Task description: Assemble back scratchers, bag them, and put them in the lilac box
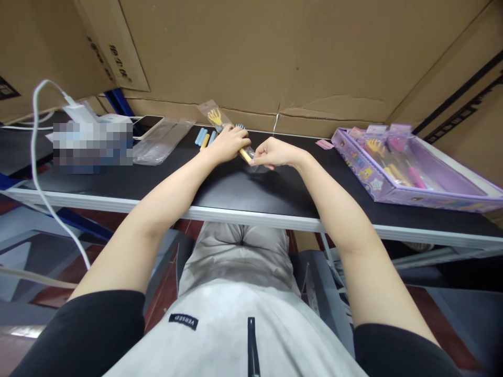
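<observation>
My left hand (229,143) is closed around a yellow toy stick (245,155) near the back of the black table (118,180). My right hand (272,153) pinches the mouth of a clear plastic sleeve (254,159) at the stick's near end. Behind my left hand a yellow hand-shaped toy in a clear bag (214,118) leans against the cardboard. Blue and yellow sticks (205,138) lie just left of my left hand.
A purple tray (396,195) with packaged toys sits at the right. Empty clear bags (161,140), a phone (147,125) and a white charger with cable (78,111) lie at the left. Cardboard boxes (275,57) wall the table's back.
</observation>
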Demonstrator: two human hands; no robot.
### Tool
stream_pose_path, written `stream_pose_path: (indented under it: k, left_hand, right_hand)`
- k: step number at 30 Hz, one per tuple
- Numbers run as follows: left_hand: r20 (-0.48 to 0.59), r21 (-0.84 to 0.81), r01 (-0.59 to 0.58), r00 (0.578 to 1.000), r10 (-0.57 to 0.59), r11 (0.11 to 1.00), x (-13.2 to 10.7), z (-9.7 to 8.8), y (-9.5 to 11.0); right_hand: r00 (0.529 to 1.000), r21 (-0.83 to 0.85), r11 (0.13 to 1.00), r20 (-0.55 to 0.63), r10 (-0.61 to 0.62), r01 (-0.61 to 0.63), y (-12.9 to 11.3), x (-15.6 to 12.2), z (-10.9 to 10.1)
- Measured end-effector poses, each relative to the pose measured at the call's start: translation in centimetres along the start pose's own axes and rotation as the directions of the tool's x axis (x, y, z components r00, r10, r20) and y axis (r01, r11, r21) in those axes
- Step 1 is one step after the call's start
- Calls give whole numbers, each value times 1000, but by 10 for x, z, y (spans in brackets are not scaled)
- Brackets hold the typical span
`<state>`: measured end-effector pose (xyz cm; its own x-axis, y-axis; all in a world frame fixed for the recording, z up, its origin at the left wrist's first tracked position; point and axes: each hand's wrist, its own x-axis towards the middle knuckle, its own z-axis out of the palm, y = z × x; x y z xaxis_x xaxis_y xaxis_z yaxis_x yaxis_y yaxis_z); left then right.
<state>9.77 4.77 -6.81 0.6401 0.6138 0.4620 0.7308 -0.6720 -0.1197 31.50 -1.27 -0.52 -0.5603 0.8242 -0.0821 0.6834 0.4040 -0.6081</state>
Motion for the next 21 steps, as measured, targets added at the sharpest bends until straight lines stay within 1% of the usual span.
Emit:
stream_pose_path:
  k: [4,6,7,9,11,13,15,17,21]
  left_hand:
    - [-4,17,-22,1000,23,1000,2,6,-1]
    - [-9,27,-38,999,38,999,2,7,-1]
    - [-13,34,-50,999,50,998,2,7,0]
    - [-25,47,-80,996,81,996,3,6,2]
    - [-40,54,-118,992,121,992,3,3,7]
    - [-57,53,-164,984,167,985,4,2,12]
    - [-73,57,-213,973,217,975,6,2,18]
    - [-87,67,-258,961,263,964,8,4,23]
    - [-94,63,-343,933,347,937,13,8,30]
  right_hand:
    - [1000,51,999,-11,7,-7,3,-3,-8]
    - [999,95,996,-44,4,0,8,-2,-13]
    - [997,127,992,-77,5,5,11,-1,-14]
    - [983,209,978,-179,31,7,17,4,-15]
    - [952,312,950,-289,104,-9,23,10,-13]
    - [918,431,901,-339,205,-42,27,15,-10]
    - [901,553,829,-318,296,-77,27,18,-5]
    - [899,660,745,-262,350,-98,25,19,-1]
    - [914,800,592,-164,371,-96,23,20,8]
